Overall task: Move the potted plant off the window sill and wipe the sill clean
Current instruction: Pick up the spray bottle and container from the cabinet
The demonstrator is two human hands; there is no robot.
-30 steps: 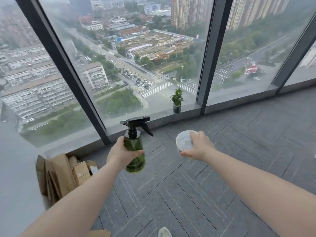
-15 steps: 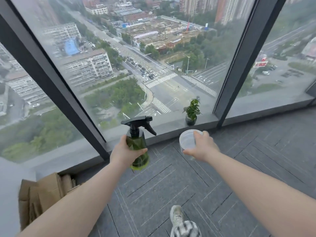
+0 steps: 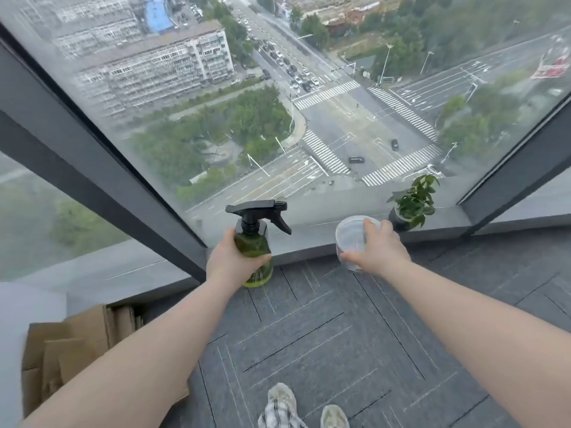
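Soft overcast daylight through the window (image 3: 278, 103) — edges warped, slightly blurred

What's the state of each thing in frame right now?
potted plant: upright on the window sill, not moved yet
green spray bottle: upright, gripped by left hand
clear plastic container: held by right hand
cardboard boxes: on the floor, left

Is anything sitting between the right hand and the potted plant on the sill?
Nothing stands on the sill between them. But the right hand grips a clear container, and the left hand grips a green spray bottle, so neither is free to take the potted plant.
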